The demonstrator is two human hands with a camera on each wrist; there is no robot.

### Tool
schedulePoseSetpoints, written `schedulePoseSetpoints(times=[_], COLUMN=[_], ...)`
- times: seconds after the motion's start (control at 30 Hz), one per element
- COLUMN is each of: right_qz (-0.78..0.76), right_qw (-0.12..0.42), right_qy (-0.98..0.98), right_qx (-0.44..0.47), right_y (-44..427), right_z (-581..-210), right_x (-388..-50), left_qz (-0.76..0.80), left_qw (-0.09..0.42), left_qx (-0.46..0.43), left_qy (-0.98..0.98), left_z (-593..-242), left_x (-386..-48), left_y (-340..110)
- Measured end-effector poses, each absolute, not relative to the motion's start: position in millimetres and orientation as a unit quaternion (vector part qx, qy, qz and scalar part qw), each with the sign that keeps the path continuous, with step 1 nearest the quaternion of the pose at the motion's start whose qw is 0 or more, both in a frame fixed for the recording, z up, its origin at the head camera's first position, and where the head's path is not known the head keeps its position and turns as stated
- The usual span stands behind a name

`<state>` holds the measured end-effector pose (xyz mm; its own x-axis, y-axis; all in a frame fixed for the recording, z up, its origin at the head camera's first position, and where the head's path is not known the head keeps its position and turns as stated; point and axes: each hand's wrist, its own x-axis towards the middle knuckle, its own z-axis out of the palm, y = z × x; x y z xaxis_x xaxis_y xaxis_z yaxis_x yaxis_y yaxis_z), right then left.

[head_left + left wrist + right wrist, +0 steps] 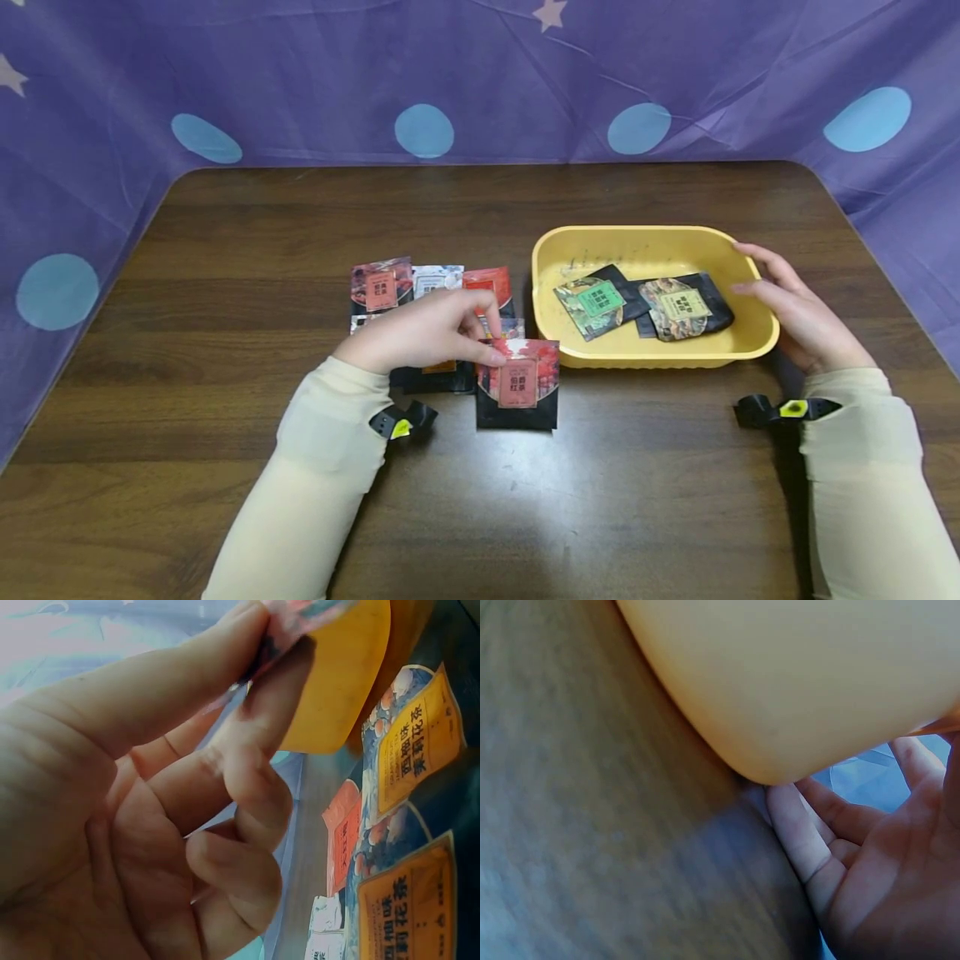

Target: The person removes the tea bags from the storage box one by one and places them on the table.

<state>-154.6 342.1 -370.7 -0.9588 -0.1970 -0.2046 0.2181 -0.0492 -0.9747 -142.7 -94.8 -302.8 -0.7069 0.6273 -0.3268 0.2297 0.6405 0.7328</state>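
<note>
My left hand (423,329) pinches a red-and-black tea packet (517,408) by its upper left corner, between thumb and fingers. In the left wrist view only that packet's edge (300,615) shows at the fingertips. Several other tea packets lie partly hidden under and behind this hand, among them a dark red one (381,289) and a bright red one (487,282). With its thumb over the rim and fingers outside, my right hand (813,321) holds the right end of a yellow plastic basin (630,362). Inside lie a green-labelled packet (600,298) and a yellow-labelled packet (684,305).
The wooden table (637,500) carries everything. Orange-labelled packets (420,750) overlap close beside the left hand. A purple curtain (495,75) with blue dots and stars hangs along the table's back and sides.
</note>
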Motion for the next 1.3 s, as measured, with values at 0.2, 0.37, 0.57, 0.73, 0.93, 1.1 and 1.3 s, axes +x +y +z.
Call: schedulePoseSetpoints(times=[0.2, 0.37, 0.57, 0.73, 0.93, 1.1, 1.3], right_qz=[-0.723, -0.721, -0.721, -0.724, -0.727, -0.727, -0.730], right_qw=[0.143, 0.140, 0.141, 0.143, 0.144, 0.145, 0.145], right_qy=[0.676, 0.678, 0.679, 0.675, 0.672, 0.671, 0.668], right_qx=[0.009, 0.007, 0.010, 0.013, 0.014, 0.014, 0.013], right_y=[342, 342, 342, 342, 343, 343, 343], right_z=[-371, -371, -371, -371, -371, -371, -371], right_x=[-154, -154, -154, -155, -155, -155, -155], left_qz=[0.328, 0.316, 0.286, 0.255, 0.230, 0.198, 0.175], left_qw=[0.299, 0.307, 0.308, 0.302, 0.295, 0.293, 0.285], left_qx=[0.247, 0.243, 0.236, 0.229, 0.214, 0.203, 0.195], left_qy=[0.861, 0.864, 0.876, 0.889, 0.903, 0.913, 0.922], left_z=[-305, -308, -311, -312, -315, -315, -316], left_x=[-143, -143, -144, -144, -144, -144, -143], left_y=[-95, -95, -95, -93, -91, -89, -87])
